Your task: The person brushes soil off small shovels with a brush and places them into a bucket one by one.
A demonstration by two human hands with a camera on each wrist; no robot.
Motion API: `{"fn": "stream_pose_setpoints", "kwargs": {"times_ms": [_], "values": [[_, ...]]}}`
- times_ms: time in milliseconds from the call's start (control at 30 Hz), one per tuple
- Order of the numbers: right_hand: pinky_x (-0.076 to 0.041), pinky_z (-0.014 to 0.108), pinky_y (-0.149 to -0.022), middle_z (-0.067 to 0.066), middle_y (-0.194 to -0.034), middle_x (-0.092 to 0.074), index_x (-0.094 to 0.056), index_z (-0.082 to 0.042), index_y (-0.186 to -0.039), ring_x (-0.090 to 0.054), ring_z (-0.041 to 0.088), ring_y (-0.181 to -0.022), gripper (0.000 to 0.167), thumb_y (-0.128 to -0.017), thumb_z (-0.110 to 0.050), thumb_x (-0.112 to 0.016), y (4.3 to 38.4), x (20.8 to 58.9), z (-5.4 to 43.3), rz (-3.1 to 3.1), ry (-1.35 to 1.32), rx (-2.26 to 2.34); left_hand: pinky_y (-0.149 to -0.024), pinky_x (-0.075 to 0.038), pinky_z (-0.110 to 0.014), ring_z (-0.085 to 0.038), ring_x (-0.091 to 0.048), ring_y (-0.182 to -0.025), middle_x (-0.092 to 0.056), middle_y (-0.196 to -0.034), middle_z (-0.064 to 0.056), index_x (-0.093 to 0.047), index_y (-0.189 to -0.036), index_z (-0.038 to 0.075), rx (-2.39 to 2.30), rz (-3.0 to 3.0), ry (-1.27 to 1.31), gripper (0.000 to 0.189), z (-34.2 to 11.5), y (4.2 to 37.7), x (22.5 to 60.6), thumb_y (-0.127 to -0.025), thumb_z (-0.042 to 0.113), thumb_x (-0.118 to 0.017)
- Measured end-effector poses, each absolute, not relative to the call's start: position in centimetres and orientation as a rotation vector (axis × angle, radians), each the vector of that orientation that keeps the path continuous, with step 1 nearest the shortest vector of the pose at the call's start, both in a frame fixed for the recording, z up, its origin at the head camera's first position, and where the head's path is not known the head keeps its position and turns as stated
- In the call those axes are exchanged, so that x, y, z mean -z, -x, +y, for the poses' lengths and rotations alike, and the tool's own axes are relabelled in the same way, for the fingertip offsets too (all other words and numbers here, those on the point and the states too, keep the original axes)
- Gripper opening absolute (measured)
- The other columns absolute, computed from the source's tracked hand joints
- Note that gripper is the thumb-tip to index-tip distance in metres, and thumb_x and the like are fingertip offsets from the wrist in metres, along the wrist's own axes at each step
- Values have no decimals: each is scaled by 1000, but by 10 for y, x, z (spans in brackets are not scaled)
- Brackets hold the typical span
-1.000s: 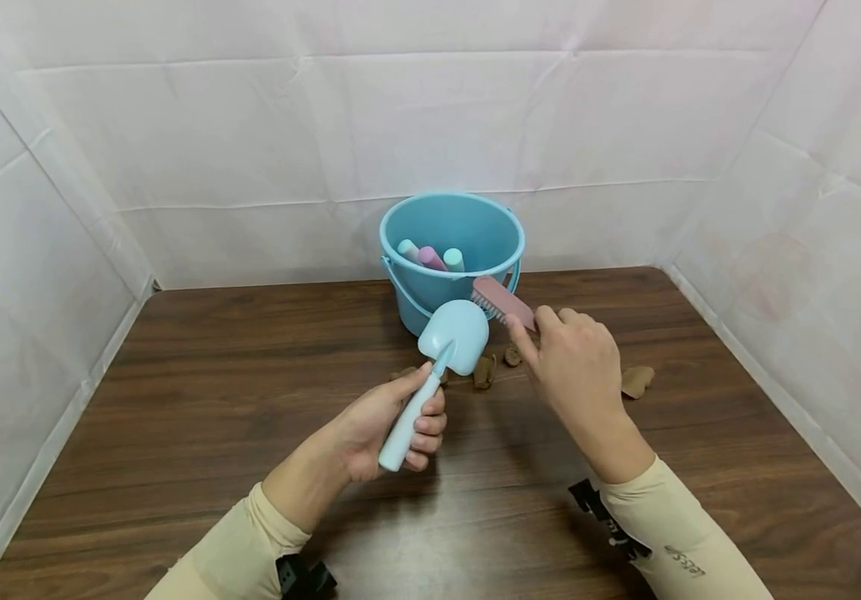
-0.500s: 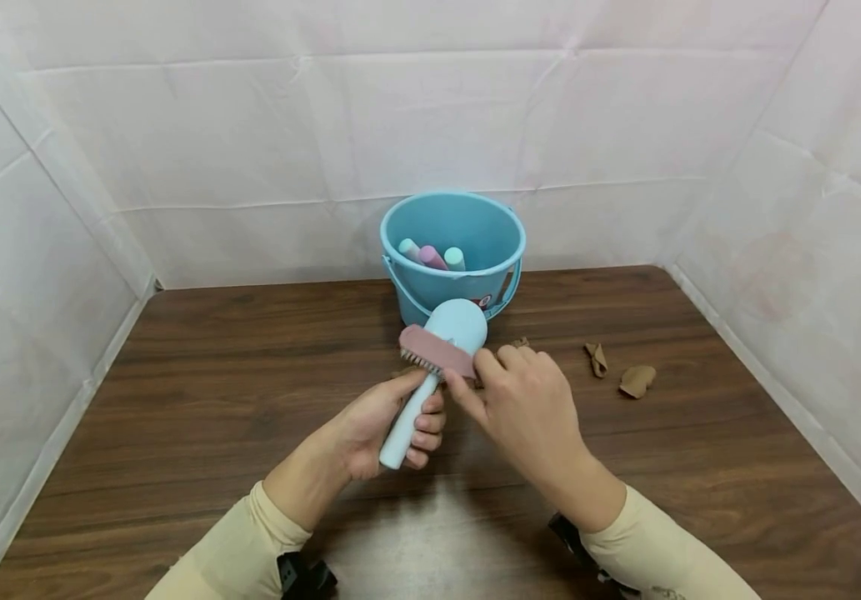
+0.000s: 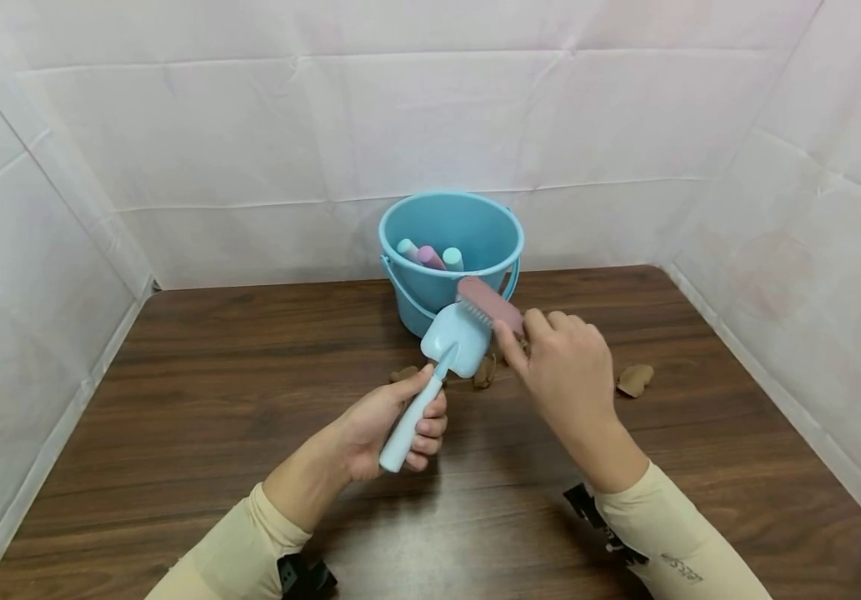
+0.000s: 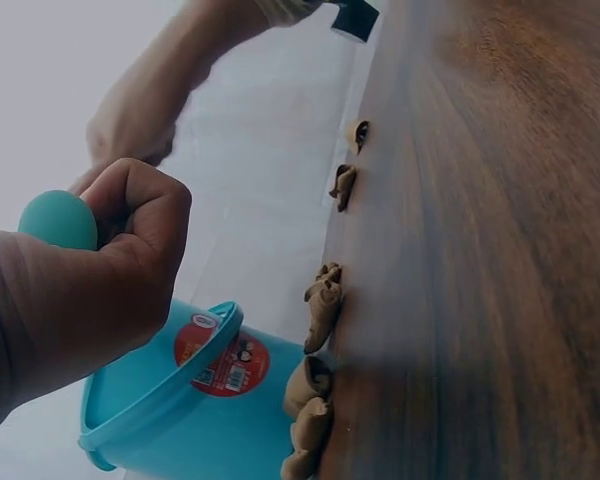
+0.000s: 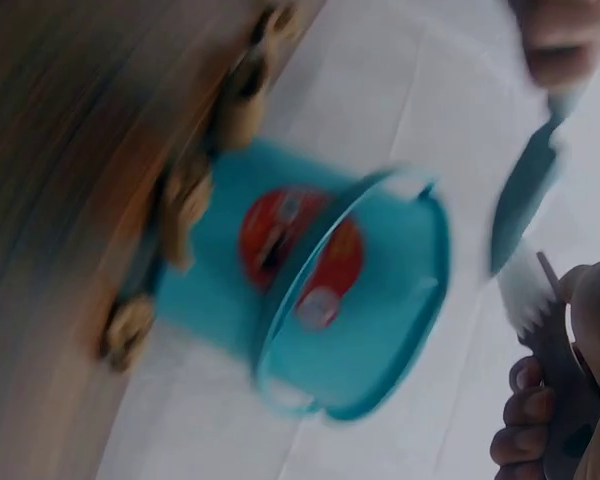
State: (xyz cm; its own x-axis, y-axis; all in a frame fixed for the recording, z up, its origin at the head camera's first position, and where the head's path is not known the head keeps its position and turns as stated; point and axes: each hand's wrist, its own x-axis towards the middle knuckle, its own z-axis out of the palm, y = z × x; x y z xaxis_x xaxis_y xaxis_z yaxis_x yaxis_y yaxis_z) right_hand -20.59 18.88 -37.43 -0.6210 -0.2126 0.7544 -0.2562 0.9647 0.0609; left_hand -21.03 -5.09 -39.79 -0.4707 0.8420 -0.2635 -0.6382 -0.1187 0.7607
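Observation:
My left hand (image 3: 392, 425) grips the pale handle of a light blue hand shovel (image 3: 456, 337), its blade pointing up and away over the table. In the left wrist view the butt of that handle (image 4: 60, 220) pokes out of the curled fist. A pink brush (image 3: 490, 304) is pinched by my right hand (image 3: 568, 371); its bristles sit at the upper right edge of the shovel's blade. From the right wrist view, the brush (image 5: 555, 370) has its white bristles right at the blade's tip. Behind both tools stands a blue bucket (image 3: 407, 292).
The bucket holds several pastel cylindrical handles (image 3: 430, 257). Crumpled brown leaf-like pieces lie on the dark wood table (image 3: 250, 400), one piece (image 3: 634, 380) off to the right, others before the bucket. White sheeting (image 3: 250, 133) encloses the back and sides.
The brush has swept down over the shovel's blade toward its neck, then back up to the blade's far edge. My left hand holds the shovel almost still.

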Motion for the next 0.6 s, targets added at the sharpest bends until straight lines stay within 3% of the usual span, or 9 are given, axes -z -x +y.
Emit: {"fn": "stream_pose_setpoints", "kwargs": {"times_ms": [233, 600], "values": [[-31, 34, -48, -1, -58, -33, -45, -12, -69, -36, 19, -50, 55, -105, -53, -42, 184, 378, 158, -2261, -525, -96, -51, -32, -22, -6, -35, -57, -37, -68, 6, -44, -79, 16, -1801, 1060, -266, 53, -50, 210, 399, -107, 57, -27], [-35, 40, -45, 6, -54, -40, -48, -9, -64, -43, 29, -46, 53, -102, -46, -52, 216, 381, 200, -2311, -197, -56, -51, -29, -23, -7, -34, -56, -35, -66, 5, -41, -76, 15, -1770, 1112, -281, 55, -47, 206, 397, -107, 58, -29]]}}
